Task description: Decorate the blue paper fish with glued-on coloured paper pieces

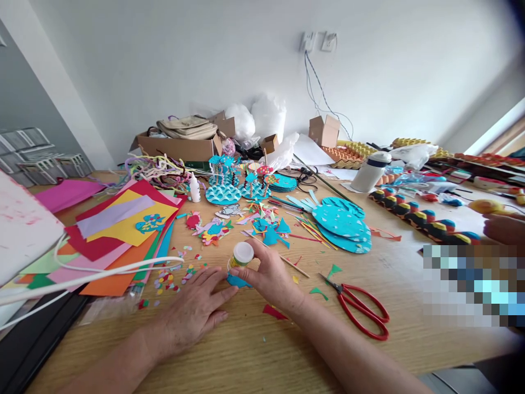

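Note:
My right hand [273, 273] is closed round a glue stick [243, 256] with a white round end and a yellow-green label. The stick stands nearly upright over a small blue paper piece [240, 281], mostly hidden under it. Flat on the table, my left hand [197, 303] has its fingers stretched out, their tips at the blue piece's left edge. Small coloured paper dots [166, 282] lie beyond the left hand. Red-handled scissors [361, 306] rest to the right of my right forearm, and a thin wooden stick [293, 265] lies behind the right hand.
Coloured paper sheets [118, 230] are stacked at left, crossed by a white cable [156, 261]. Blue paper discs [340, 227], fish cut-outs [215, 230] and a white glue bottle [194, 189] lie farther back. Another person's hand [504, 227] is at the right, near painted egg-carton strips [422, 219].

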`<act>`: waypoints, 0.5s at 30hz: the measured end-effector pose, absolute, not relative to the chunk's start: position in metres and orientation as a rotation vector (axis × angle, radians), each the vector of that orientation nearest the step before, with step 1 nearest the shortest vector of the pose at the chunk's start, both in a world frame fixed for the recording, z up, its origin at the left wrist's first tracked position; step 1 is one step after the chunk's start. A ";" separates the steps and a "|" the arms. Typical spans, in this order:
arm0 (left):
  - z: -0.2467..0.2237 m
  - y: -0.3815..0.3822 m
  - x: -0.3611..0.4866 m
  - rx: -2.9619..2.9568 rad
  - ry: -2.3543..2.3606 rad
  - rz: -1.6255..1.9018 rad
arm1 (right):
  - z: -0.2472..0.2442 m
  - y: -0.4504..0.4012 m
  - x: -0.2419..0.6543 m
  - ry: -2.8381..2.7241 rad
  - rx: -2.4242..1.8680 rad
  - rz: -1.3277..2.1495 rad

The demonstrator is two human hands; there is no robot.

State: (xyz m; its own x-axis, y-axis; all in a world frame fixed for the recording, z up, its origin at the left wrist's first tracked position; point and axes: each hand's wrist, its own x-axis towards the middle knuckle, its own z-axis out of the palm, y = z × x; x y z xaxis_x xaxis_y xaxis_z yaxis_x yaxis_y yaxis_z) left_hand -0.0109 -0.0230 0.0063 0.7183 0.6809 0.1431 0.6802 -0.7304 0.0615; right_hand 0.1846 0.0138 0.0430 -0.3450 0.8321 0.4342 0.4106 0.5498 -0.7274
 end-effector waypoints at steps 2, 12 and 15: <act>0.006 -0.024 -0.011 2.913 1.149 0.250 | 0.044 0.014 0.185 -1.962 -1.016 0.631; 0.006 -0.023 -0.012 2.918 1.129 0.277 | 0.048 0.013 0.185 -1.979 -1.071 0.622; 0.005 -0.024 -0.012 2.910 1.133 0.276 | 0.049 0.013 0.187 -1.990 -1.105 0.604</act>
